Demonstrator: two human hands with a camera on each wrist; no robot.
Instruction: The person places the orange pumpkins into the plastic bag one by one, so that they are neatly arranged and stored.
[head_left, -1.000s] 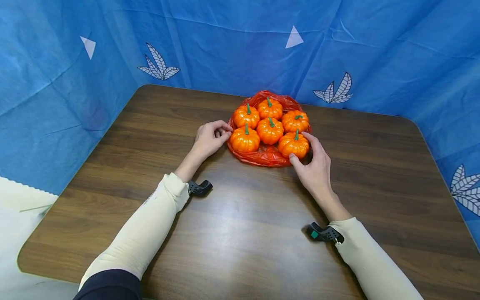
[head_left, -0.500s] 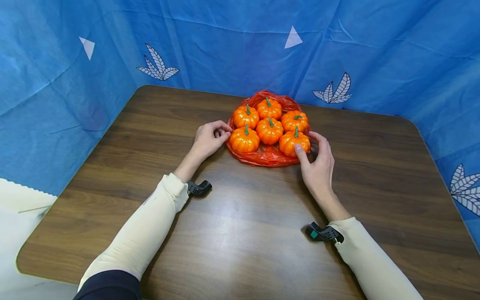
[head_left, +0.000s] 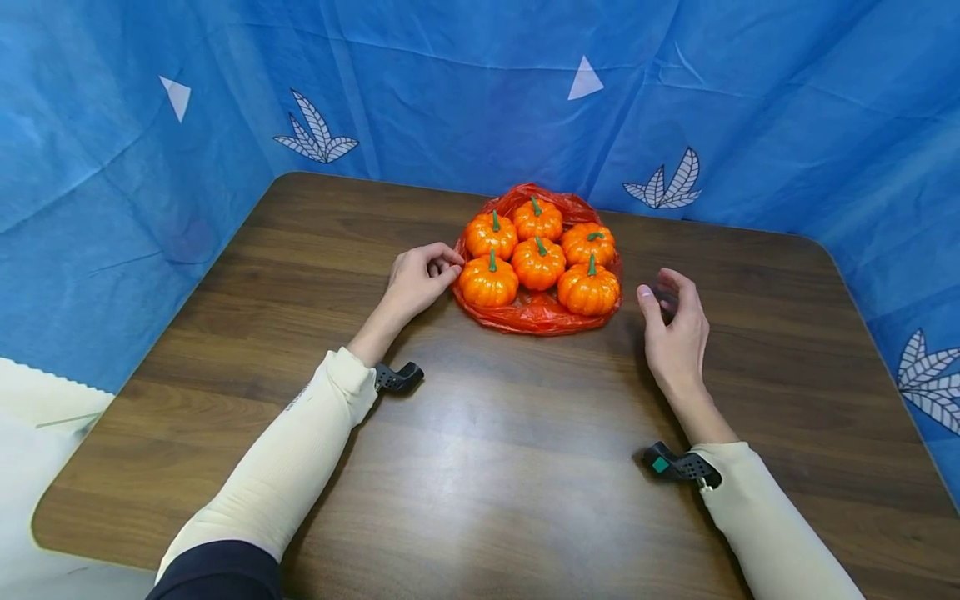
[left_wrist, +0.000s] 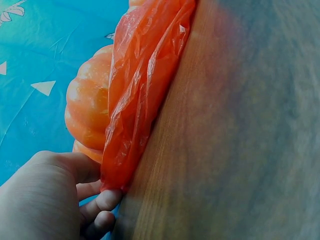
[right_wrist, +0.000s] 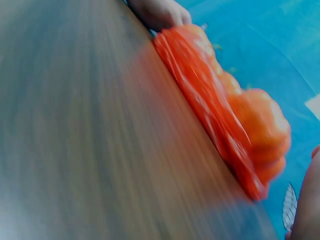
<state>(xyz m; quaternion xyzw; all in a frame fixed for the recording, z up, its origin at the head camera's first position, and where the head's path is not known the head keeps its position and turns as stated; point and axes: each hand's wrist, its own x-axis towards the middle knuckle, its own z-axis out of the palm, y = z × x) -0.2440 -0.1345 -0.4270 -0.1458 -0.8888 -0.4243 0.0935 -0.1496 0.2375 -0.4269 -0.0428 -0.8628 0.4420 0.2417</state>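
Several small orange pumpkins with green stems stand in an opened red plastic bag [head_left: 534,320] at the back middle of the table. The front-left pumpkin [head_left: 488,282] is closest to the left hand [head_left: 420,277]. That hand pinches the bag's left edge between thumb and fingers, seen up close on the red plastic [left_wrist: 142,95] in the left wrist view. To the right of the front-right pumpkin [head_left: 588,291], the right hand [head_left: 678,333] is held apart from the bag, fingers loosely bent around nothing. The right wrist view shows the bag [right_wrist: 205,105] from its front side, slightly blurred.
The brown wooden table [head_left: 480,467] has rounded corners. A blue curtain [head_left: 450,92] with white leaf and triangle prints hangs right behind its back edge. Each wrist wears a black mount, such as the right mount [head_left: 678,463].
The right hand has let go of the front-right pumpkin and drawn away to the right. That pumpkin shifted very slightly. The left hand has stayed at the bag's edge.
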